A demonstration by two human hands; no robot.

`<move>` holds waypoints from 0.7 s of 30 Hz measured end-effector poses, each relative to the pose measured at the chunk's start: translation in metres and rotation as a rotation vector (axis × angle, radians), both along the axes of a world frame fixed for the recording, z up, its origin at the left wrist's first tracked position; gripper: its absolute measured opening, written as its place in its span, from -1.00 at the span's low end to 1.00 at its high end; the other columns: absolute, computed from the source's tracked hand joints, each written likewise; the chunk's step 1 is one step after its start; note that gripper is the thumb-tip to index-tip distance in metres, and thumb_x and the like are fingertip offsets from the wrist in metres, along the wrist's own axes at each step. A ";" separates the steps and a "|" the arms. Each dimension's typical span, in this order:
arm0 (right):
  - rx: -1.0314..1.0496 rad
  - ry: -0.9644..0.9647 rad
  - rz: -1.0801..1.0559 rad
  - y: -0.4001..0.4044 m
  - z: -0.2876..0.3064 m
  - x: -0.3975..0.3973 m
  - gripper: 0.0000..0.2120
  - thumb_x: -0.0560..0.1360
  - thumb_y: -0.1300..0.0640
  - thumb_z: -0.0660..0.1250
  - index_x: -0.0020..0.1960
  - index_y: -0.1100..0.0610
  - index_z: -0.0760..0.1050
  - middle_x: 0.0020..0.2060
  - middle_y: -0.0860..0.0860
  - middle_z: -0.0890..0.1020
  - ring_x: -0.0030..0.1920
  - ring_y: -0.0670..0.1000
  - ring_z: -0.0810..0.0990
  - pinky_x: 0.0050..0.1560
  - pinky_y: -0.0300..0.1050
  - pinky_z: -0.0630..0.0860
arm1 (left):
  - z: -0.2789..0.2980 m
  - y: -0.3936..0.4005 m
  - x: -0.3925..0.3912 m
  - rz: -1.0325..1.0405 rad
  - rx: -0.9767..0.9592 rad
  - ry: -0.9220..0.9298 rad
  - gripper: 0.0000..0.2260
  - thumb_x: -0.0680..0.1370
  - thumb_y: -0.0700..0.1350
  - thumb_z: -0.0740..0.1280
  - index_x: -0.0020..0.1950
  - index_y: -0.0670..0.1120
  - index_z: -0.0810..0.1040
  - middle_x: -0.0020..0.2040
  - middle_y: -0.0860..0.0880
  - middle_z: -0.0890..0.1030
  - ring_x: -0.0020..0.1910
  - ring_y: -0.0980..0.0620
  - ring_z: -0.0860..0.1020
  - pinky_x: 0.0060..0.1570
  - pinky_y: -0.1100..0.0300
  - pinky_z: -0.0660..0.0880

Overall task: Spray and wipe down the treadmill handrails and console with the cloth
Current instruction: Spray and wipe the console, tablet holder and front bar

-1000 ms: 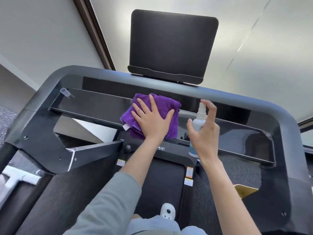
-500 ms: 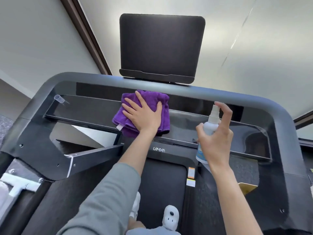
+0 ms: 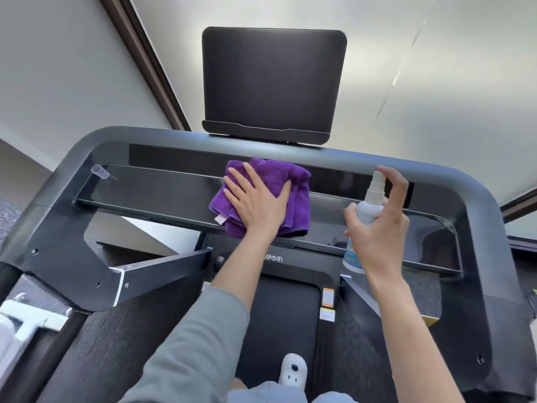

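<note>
My left hand (image 3: 257, 203) lies flat, fingers spread, pressing a folded purple cloth (image 3: 296, 196) onto the glossy black console panel (image 3: 151, 193) of the treadmill, near its middle. My right hand (image 3: 380, 228) grips a small white spray bottle (image 3: 367, 207) upright to the right of the cloth, index finger curled over the nozzle, which faces the console. The grey handrail frame (image 3: 87, 149) curves around the console on both sides. A dark tablet holder (image 3: 273, 82) rises behind it.
A small clear plastic tube (image 3: 100, 171) lies at the console's far left corner. The black running belt (image 3: 279, 315) lies below, with my white shoe (image 3: 293, 372) on it. A white bracket (image 3: 26, 318) sits at the lower left, with walls behind the treadmill.
The cloth under my left hand has slid slightly right along the console. My right hand with the bottle moved right from near the cloth and now holds about the same spot.
</note>
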State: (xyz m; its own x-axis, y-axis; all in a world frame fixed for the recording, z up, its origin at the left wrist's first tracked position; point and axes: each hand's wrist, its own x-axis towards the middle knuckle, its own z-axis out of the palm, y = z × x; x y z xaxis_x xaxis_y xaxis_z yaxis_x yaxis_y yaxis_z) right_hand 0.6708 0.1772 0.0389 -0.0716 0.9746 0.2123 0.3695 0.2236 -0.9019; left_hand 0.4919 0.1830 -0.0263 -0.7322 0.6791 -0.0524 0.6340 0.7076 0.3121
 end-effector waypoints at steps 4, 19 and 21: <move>0.003 0.005 -0.036 -0.001 -0.003 0.015 -0.45 0.49 0.31 0.32 0.34 -0.13 0.27 -0.40 0.05 0.49 -0.43 0.25 0.58 -0.31 0.24 0.59 | 0.002 0.012 0.022 0.070 -0.017 0.005 -0.09 0.50 0.43 0.04 0.58 -0.15 -0.21 0.54 -0.37 -0.13 0.52 -0.38 -0.10 0.48 -0.23 -0.11; -0.018 -0.055 -0.149 0.003 -0.016 0.047 -0.45 0.47 0.32 0.32 0.33 -0.10 0.27 -0.41 0.06 0.50 -0.40 0.25 0.59 -0.22 0.16 0.58 | -0.001 0.020 0.064 -0.121 -0.007 0.003 -0.09 0.51 0.42 0.05 0.58 -0.17 -0.20 0.54 -0.36 -0.16 0.52 -0.37 -0.12 0.49 -0.21 -0.11; -0.011 -0.053 -0.178 0.001 -0.019 0.053 -0.45 0.46 0.32 0.31 0.33 -0.11 0.27 -0.41 0.04 0.48 -0.40 0.24 0.58 -0.23 0.17 0.58 | -0.001 0.021 0.076 -0.132 -0.031 0.021 -0.08 0.50 0.43 0.04 0.58 -0.16 -0.21 0.54 -0.38 -0.15 0.52 -0.40 -0.11 0.48 -0.22 -0.10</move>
